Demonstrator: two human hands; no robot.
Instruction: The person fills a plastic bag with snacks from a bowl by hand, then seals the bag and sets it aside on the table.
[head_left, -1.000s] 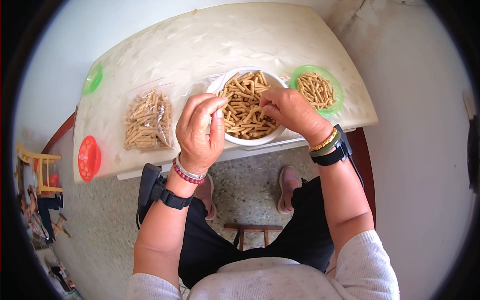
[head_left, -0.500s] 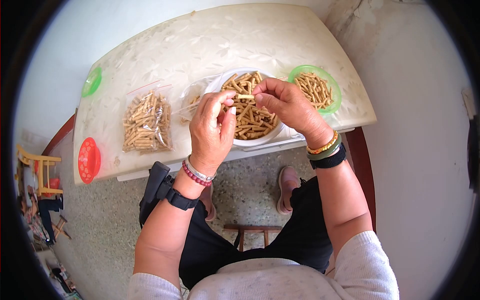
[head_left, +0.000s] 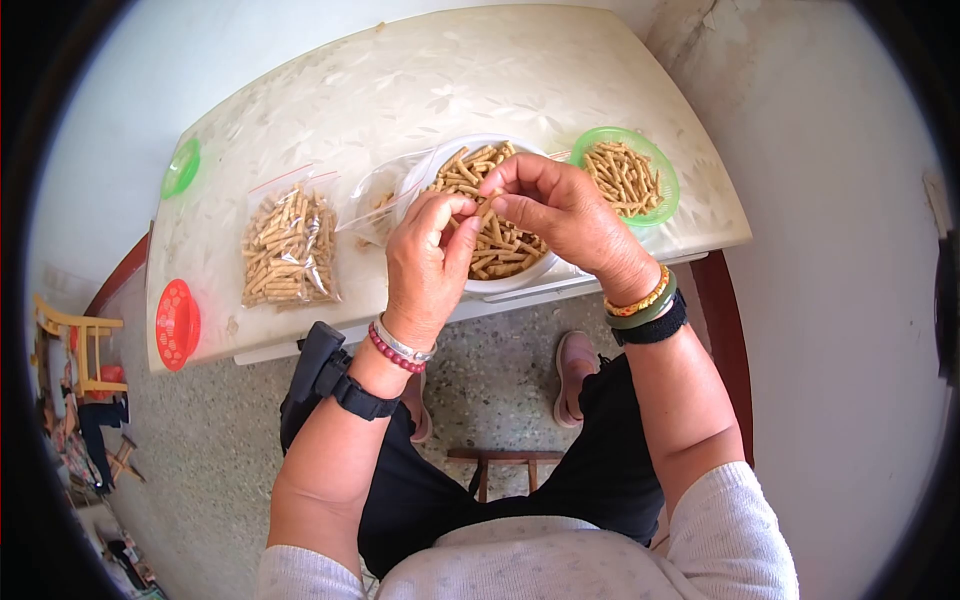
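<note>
Over a white bowl (head_left: 549, 268) heaped with short tan sticks (head_left: 503, 262), my two hands meet at the fingertips. A single tan stick (head_left: 486, 207) is pinched between the thumb and index finger of my right hand (head_left: 565, 212). My left hand (head_left: 428, 258) has its thumb and index finger closed at the stick's near end; its other fingers curl in. Fingers cover part of the stick. Left of the bowl lies a clear zip bag (head_left: 290, 243) full of similar sticks. A green basket (head_left: 673, 190) with thinner-looking sticks sits to the right.
An open clear bag (head_left: 372, 205) with a few pieces lies against the bowl's left side. A red basket (head_left: 178, 325) and another green basket (head_left: 181, 167) stand at the table's left edge. A wall (head_left: 840, 300) rises on the right. A wooden stool (head_left: 500, 458) is below.
The stick has swung from nearly level to a steeper slant between my fingers. My right hand has moved slightly left and down, closer to my left hand.
</note>
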